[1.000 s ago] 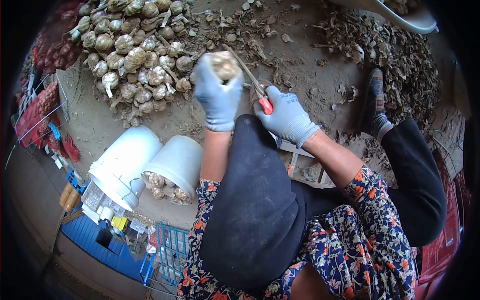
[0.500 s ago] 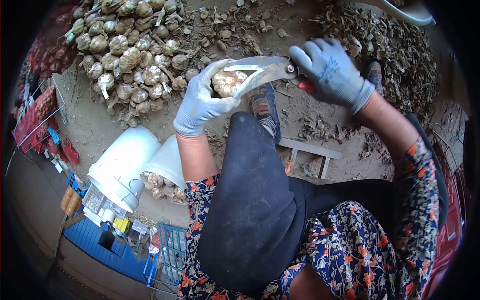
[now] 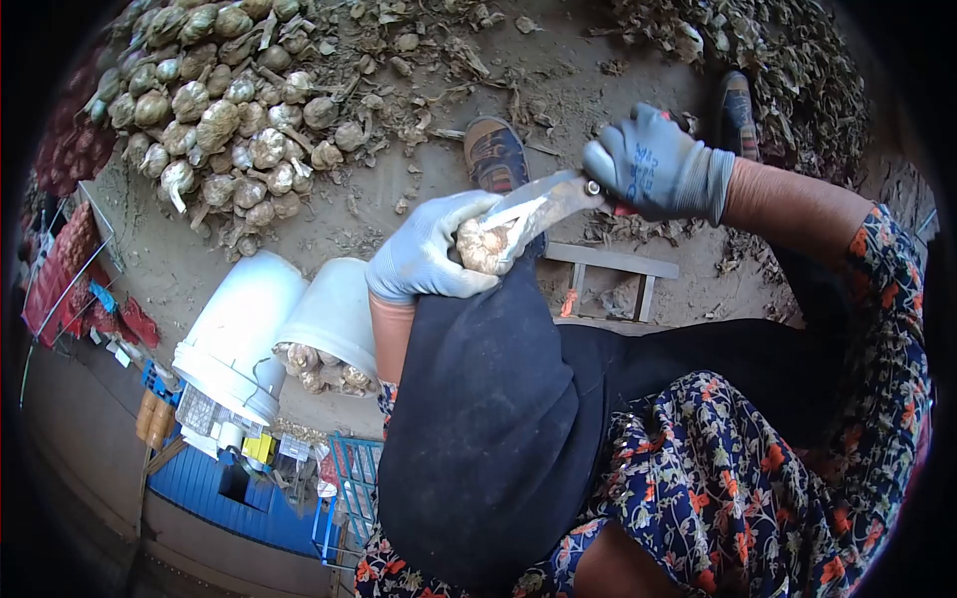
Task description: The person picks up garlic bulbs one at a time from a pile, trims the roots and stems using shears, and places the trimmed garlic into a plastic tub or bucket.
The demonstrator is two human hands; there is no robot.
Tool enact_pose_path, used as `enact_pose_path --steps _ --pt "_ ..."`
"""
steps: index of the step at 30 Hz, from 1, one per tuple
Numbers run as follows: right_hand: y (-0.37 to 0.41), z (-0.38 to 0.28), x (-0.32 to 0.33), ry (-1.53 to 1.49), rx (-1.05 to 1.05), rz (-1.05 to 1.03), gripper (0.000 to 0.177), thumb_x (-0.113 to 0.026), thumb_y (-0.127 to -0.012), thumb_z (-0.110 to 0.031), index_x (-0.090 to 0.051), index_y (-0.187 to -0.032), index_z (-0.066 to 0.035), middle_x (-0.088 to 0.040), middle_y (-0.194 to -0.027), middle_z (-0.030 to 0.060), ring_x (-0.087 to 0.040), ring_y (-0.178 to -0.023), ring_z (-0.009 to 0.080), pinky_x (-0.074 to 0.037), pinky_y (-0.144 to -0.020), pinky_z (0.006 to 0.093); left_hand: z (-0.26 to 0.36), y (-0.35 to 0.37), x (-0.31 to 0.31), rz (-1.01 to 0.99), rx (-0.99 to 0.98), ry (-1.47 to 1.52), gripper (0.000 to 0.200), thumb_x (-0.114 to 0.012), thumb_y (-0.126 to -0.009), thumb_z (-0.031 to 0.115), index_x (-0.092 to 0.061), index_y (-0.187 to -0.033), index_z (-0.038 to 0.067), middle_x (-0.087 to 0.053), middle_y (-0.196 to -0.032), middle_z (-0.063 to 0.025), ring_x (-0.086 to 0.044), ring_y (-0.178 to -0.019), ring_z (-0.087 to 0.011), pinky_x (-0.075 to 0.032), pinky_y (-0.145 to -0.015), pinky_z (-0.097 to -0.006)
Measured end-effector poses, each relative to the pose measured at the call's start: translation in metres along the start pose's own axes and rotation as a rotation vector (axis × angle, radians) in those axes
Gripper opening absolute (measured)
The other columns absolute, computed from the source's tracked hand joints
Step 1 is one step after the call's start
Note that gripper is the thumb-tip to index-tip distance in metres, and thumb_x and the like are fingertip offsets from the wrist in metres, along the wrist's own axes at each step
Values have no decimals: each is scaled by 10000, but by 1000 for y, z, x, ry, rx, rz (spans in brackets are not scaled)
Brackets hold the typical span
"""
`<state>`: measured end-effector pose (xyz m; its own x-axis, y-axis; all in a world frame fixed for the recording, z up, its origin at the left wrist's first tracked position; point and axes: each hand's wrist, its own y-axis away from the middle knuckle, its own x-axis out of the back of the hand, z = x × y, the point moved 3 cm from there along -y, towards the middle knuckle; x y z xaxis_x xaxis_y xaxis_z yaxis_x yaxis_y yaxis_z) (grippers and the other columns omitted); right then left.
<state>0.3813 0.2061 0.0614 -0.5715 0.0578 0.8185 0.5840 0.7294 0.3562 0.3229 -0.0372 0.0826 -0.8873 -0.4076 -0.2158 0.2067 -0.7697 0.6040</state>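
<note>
Gloved in grey, my left hand [image 3: 427,249] is closed around a garlic bulb [image 3: 480,249] above my knee. My right hand [image 3: 648,164], in a matching glove with blue print, grips the handles of a pair of pruning shears [image 3: 558,199]. Their metal blades reach left and lie against the bulb, close to my left fingertips. A bit of red handle shows below my right fingers; the rest is hidden in the palm.
A heap of garlic bulbs [image 3: 219,120] lies on the ground at upper left. Below it are a white bucket [image 3: 239,334] and a tipped bucket [image 3: 334,309] with garlic at its mouth. Dry trimmings [image 3: 768,60] cover the upper right. A metal frame [image 3: 613,261] stands beside my leg.
Both hands have come down closer to my knee with the bulb and shears. The blades, spread apart around the bulb before, now look closer together. The view has shifted somewhat.
</note>
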Motion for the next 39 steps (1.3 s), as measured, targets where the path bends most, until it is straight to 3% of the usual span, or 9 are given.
enact_pose_path --steps 7,12,17,22,24,26,29,31,39 --pt "10 -10 -8 -66 -35 -18 422 -611 -819 -386 -489 -996 -23 -585 -777 122 -626 -712 293 -455 -663 414 4 3 -10 -31 184 373 706 -796 -553 150 -570 -1190 -57 -626 -1045 -52 -580 -943 -104 -458 -853 -243" --pt "17 -13 -26 -271 -91 -24 356 -598 -835 -317 -457 -938 -7 -603 -696 166 -646 -605 351 -504 -520 460 -4 0 -10 -47 89 250 746 -795 -545 163 -556 -1219 -50 -624 -1057 -54 -581 -951 -115 -456 -865 -252" --pt "20 -19 -34 -349 -118 -66 339 -616 -798 -266 -450 -956 -16 -599 -721 167 -652 -638 336 -504 -553 445 -18 4 -9 61 89 335 791 -809 -512 152 -549 -1229 -55 -630 -1092 -78 -582 -996 -131 -453 -892 -263" --pt "17 -14 -15 -185 -30 168 322 -614 -794 -253 -451 -962 -32 -592 -748 151 -646 -644 320 -501 -571 429 -18 4 -8 62 90 350 800 -800 -527 141 -522 -1249 -62 -630 -1101 -111 -596 -984 -139 -470 -877 -275" --pt "13 -16 -15 -201 -87 76 320 -608 -802 -262 -449 -958 -33 -592 -738 154 -646 -648 320 -499 -576 430 -9 1 -4 34 210 404 734 -781 -557 136 -535 -1222 -52 -631 -1079 -109 -597 -979 -131 -481 -852 -266" --pt "9 -17 -17 -421 -209 -40 283 -583 -830 -252 -442 -944 -35 -596 -713 169 -648 -666 321 -499 -598 435 -8 -7 2 238 -29 449 718 -730 -604 97 -456 -1257 -22 -610 -1080 -125 -608 -950 -170 -498 -819 -278" --pt "-1 -19 -22 -870 -537 215 309 -646 -801 -212 -429 -935 -37 -566 -695 204 -607 -697 416 -468 -599 459 -37 -11 22 338 -511 892 681 -619 -672 -39 -406 -1301 109 -525 -1181 -139 -604 -899 -210 -539 -774 -347" --pt "-6 -22 -16 -892 -515 205 314 -646 -810 -221 -432 -946 -36 -562 -702 204 -602 -699 420 -463 -602 456 -40 -14 27 532 -627 1152 670 -593 -698 -85 -413 -1306 134 -522 -1201 -117 -593 -945 -227 -538 -813 -367" --pt "-42 -44 10 -1232 -474 15 470 -623 -850 -418 -482 -1058 -21 -593 -1010 243 -596 -958 396 -462 -826 423 -30 -26 23 637 -662 973 706 -665 -708 -83 -414 -1322 157 -517 -1222 -74 -532 -1080 -179 -491 -890 -310"
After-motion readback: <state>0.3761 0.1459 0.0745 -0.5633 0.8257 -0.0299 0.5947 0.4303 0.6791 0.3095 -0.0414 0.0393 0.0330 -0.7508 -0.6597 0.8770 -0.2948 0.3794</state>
